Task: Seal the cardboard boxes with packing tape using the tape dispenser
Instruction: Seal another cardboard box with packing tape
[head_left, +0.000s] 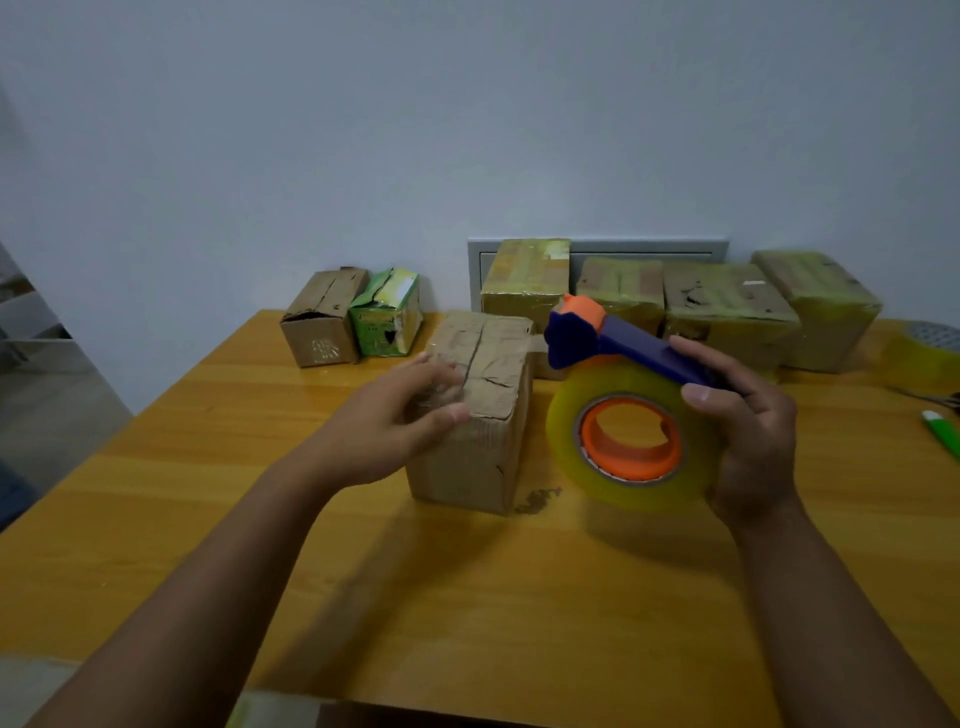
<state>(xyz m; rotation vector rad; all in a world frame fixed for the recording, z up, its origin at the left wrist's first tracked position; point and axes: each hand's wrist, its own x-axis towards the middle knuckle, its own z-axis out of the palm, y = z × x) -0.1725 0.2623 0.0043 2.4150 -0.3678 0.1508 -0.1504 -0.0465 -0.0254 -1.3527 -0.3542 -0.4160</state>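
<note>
Two bare hands in frame, both reaching in from the bottom edge; right hand (748, 415) right of centre, fingers and thumb curled round the blue handle of the tape dispenser (623, 384), held up off the table; dispenser has an orange cap at its upper-left tip and an orange hub; big yellowish-clear tape roll (631, 441) sits on that hub, just below the handle, partly hidden by the palm; left hand (405, 415) at centre, fingers fairly straight and laid on the top left edge of the brown cardboard box (478, 415), thumb on its near side face, motion-blurred, not clearly a grip; that box stands on the wooden table (467, 597) at centre, just left of the roll, top flaps meeting in a ragged seam, cardboard creased and torn; a thin clear strip of tape seems to run from the box's upper right corner toward the dispenser head, faint; small dark stain on the table at the box's lower right corner; upper left of centre: small brown box (322, 317) touching a green box (387, 314), both with tops gaping; upper right against the wall: row of four tape-wrapped boxes (727, 306), side by side; far right edge: spare tape roll (930, 353), below it a green-and-white object (943, 428), cut off, cannot tell what.
</note>
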